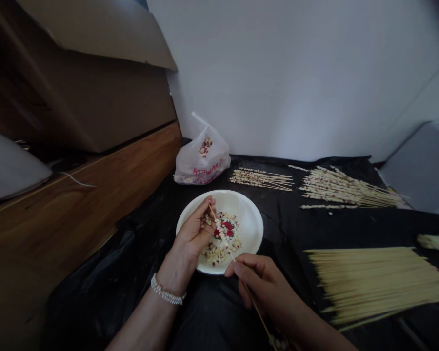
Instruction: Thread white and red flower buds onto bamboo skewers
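My right hand [263, 280] pinches a thin wooden skewer [256, 308] between thumb and fingers. The skewer slants up over a white bowl [254, 219], with pale pieces along its upper part. Curled around several loose corn kernels [206, 222], my left hand [195, 226] is above the bowl's left side, its fingertips at the skewer's upper end. Whether those fingertips press on the skewer itself is hard to see. Cream and dark-red kernels [214, 254] lie in the bowl, around a red and green print on its bottom.
Bare skewers [373, 280] lie in a wide bundle at right. Behind them are two piles of filled skewers, one smaller [256, 179] and one larger [332, 187]. A tied plastic bag [203, 158] stands behind the bowl. Black sheeting [278, 219] covers the floor; a cardboard box [124, 92] is at left.
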The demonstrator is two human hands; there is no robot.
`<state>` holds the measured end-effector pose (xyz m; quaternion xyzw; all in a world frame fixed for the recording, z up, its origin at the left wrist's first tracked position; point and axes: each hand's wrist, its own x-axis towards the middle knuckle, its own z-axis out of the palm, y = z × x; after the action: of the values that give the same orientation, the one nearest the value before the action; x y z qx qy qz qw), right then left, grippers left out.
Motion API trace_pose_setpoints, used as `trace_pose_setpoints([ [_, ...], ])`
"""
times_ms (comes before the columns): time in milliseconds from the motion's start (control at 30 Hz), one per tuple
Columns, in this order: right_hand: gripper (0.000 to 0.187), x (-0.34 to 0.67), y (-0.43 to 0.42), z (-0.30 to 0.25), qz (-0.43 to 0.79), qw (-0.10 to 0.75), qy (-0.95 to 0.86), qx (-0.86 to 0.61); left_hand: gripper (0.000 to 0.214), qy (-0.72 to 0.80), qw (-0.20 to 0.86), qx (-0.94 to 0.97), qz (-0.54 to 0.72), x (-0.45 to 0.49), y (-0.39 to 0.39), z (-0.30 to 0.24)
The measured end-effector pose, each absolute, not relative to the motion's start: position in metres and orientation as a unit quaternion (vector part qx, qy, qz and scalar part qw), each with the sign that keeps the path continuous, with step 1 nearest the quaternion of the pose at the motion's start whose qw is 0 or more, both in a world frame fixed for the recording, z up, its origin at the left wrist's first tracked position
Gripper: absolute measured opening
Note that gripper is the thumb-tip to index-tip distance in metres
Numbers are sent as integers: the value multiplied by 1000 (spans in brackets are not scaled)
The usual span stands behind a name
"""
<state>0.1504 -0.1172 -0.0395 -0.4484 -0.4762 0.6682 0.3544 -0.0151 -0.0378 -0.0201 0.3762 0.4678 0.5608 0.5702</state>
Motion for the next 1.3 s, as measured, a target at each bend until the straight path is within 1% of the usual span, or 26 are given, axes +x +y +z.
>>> trace_pose_setpoints([
  [100, 33, 151, -117, -40, 669, 357, -477, -444, 66, 468, 572, 379, 557, -15, -38, -20],
  [233, 32, 151, -116, -42, 669, 359, -476, -444, 58, 453, 557, 395, 573, -14, -47, -14],
  [433, 33, 150, -117, -40, 671, 357, -474, -445, 54, 483, 518, 424, 564, -14, -52, -9],
  [567, 31, 151, -117, -39, 673, 353, -471, -447, 54, 463, 535, 428, 562, -13, -52, -9],
  [733, 29, 150, -117, -38, 671, 358, -471, -447, 57, 492, 527, 432, 542, -15, -44, -16],
  [867, 31, 149, -117, -37, 668, 354, -473, -453, 60, 480, 508, 477, 533, -18, -43, -21],
  [1000, 33, 150, -116, -39, 671, 349, -472, -452, 65, 481, 466, 551, 497, -23, -47, -28],
  [1133, 34, 150, -117, -40, 673, 356, -468, -449, 65, 477, 422, 605, 477, -28, -46, -35],
  [1300, 32, 149, -116, -39, 661, 365, -477, -450, 66, 472, 425, 600, 485, -30, -42, -39],
])
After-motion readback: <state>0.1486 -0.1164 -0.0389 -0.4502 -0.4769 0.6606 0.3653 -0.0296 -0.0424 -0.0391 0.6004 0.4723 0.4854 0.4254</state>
